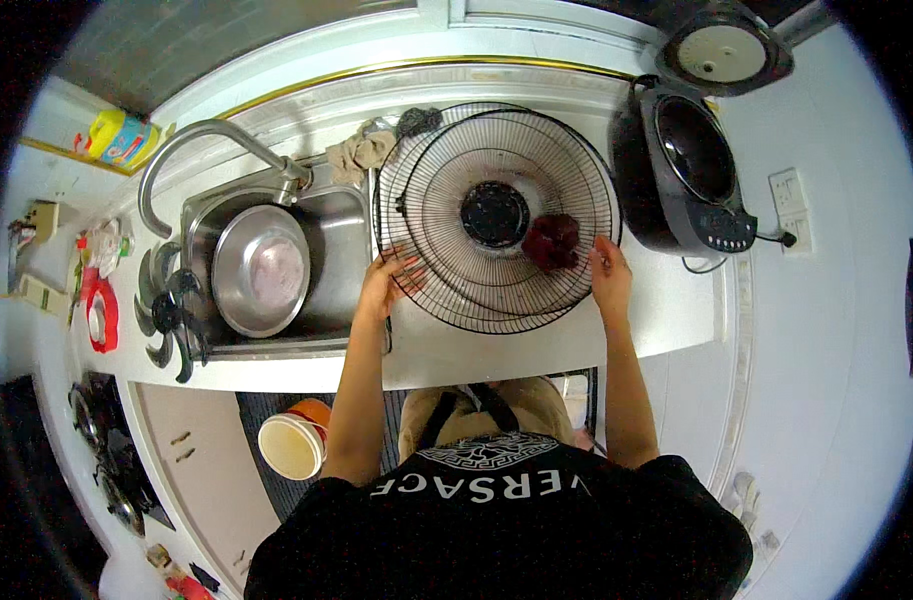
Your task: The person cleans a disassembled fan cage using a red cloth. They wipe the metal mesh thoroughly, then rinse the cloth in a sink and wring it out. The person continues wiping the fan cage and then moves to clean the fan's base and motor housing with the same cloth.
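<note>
Two round black wire fan grilles (494, 300) lie overlapped on the white countertop, right of the sink, with a black hub disc (494, 214) at their middle. A dark red cloth or scrubbing pad (552, 243) lies on the grilles, right of the hub. My left hand (387, 281) is at the lower left rim, its fingers around the wires. On the right rim, my right hand (610, 274) has its thumb and fingers at the edge wire. Black fan blades (172, 311) rest on the counter at the sink's left edge.
A steel basin (261, 271) sits in the steel sink (341, 232), under a curved faucet (223, 129). A crumpled beige cloth (361, 156) lies behind. An open black rice cooker (677, 176) stands at right. A lidded bucket (293, 447) is on the floor.
</note>
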